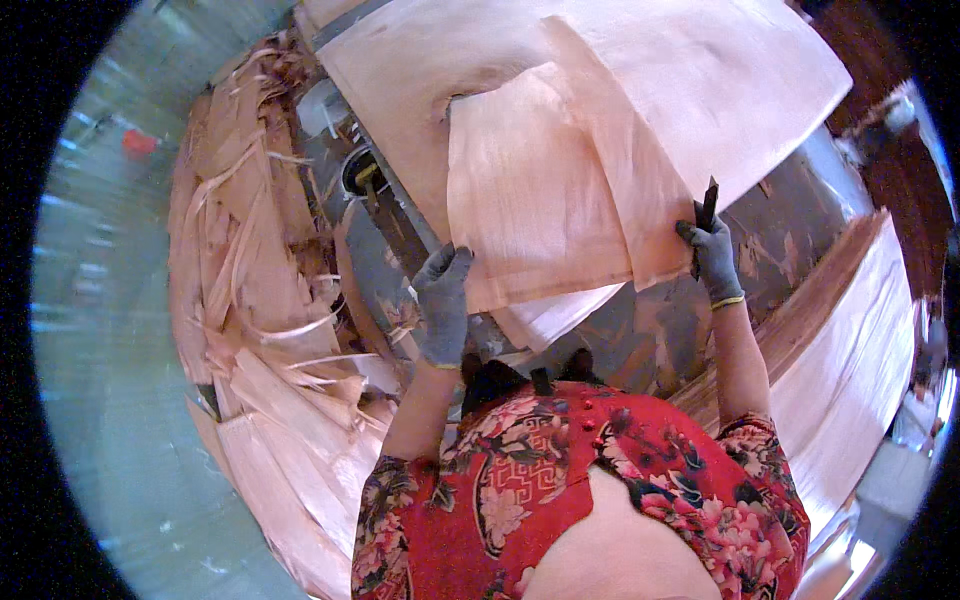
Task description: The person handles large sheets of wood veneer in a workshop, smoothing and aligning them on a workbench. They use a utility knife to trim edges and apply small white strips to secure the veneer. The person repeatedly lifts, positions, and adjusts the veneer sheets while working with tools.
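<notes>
A thin, pinkish wood veneer sheet [530, 200] spans the space between my hands, with a narrower veneer strip [610, 140] overlapping its right side. My left hand [443, 305], in a grey glove, is closed at the sheet's near left corner. In a matching glove, my right hand [714, 262] is closed at the near right corner of the strip. A dark, flat knife-like tool [710, 203] also sticks up from the right hand, its tip pointing away from me. Beneath these pieces lies a large pale veneer sheet [740, 90], partly hidden by them.
Scrap veneer and curled strips [245, 230] are heaped along the left. A stack of long veneer sheets [840, 350] leans at the right. Torn bits litter the grey surface [800, 205] near the right hand. A round dark part [362, 172] shows beside the large sheet's left edge.
</notes>
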`<state>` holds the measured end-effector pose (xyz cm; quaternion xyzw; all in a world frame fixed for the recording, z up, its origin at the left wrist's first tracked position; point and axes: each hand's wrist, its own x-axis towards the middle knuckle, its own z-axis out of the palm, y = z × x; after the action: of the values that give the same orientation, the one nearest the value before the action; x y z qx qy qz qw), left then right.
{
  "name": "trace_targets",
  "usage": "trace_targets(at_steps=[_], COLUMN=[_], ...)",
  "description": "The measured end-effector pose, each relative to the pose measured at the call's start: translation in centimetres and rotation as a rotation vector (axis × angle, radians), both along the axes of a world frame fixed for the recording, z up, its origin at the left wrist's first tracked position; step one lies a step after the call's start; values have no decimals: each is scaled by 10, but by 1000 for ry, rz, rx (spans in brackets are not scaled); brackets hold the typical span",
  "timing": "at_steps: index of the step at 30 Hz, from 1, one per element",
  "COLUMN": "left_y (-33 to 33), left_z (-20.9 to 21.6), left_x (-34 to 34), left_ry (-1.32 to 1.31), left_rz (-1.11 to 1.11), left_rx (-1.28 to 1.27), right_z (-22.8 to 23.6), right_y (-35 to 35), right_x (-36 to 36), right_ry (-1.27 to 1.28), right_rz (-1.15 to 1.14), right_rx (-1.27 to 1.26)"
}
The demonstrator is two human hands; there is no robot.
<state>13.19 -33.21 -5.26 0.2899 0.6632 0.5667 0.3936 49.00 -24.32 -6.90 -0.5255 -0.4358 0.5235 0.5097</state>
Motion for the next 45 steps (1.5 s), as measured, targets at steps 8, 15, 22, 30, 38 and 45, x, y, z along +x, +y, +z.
trace_targets(at_steps=[8, 15, 22, 30, 38, 45], left_y=[-2, 29, 59, 97, 91, 145], left_z=[-37, -43, -39, -6, -43, 0], left_x=[30, 25, 7, 32, 66, 107], left_ry=[-353, -447, -282, -431, -148, -758], left_rz=[-99, -39, -98, -75, 51, -16], left_rx=[88, 254, 213, 183, -50, -66], right_z=[134, 264, 202, 122, 58, 77], right_y=[111, 73, 132, 258, 284, 253], right_x=[-10, -86, -85, -95, -80, -79], right_ry=[-740, -1466, -732, 130, 393, 325], right_rz=[227, 407, 352, 459, 560, 499], right_rx=[678, 1654, 633, -42, -413, -408])
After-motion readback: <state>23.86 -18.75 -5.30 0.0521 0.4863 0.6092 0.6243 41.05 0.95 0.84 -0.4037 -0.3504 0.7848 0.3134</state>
